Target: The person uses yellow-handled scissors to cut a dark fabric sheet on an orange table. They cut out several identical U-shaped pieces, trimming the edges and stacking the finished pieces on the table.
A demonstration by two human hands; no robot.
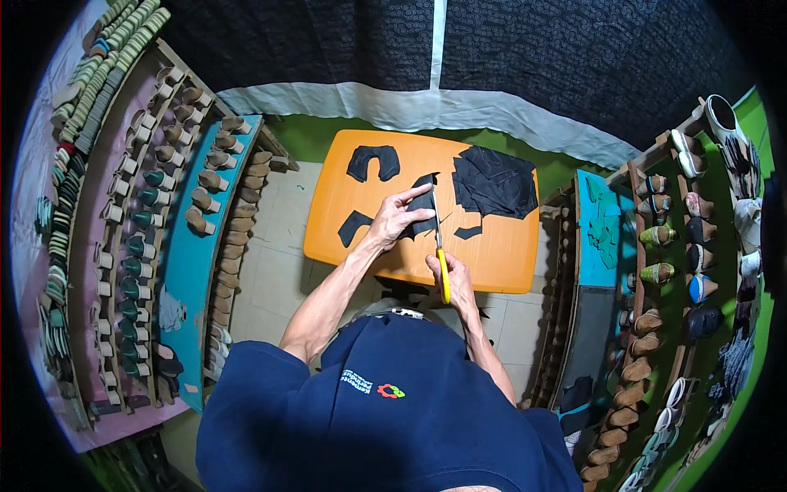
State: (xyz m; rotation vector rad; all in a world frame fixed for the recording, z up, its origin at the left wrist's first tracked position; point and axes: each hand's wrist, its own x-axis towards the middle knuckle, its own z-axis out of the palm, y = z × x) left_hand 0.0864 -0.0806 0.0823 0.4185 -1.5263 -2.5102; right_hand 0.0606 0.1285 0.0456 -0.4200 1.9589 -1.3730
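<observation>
Left hand: thumb and fingers pinch a black piece [424,215], the left hand [395,221] lying along its left side.
Right hand: the right hand [452,280] is closed around the handles of the scissors [444,271].
Held piece location: between the two hands, above the table; it is beyond the right hand, with the scissor blades at its right edge. Whether the blades touch it cannot be told.
Scissors: slim metal blades, smooth bright-yellow handles, pointing away from the body.
Held piece material: thin, dark, flexible sheet with cut edges; exact material cannot be told.
Loose pieces: an arch-shaped black piece [373,163] at far left, an angular black piece [354,228] nearer, a small black offcut [468,233] right of the scissors.
Stock: a creased, layered black pile [496,182] at far right.
Table [418,149]: orange, smooth, round-cornered.
</observation>
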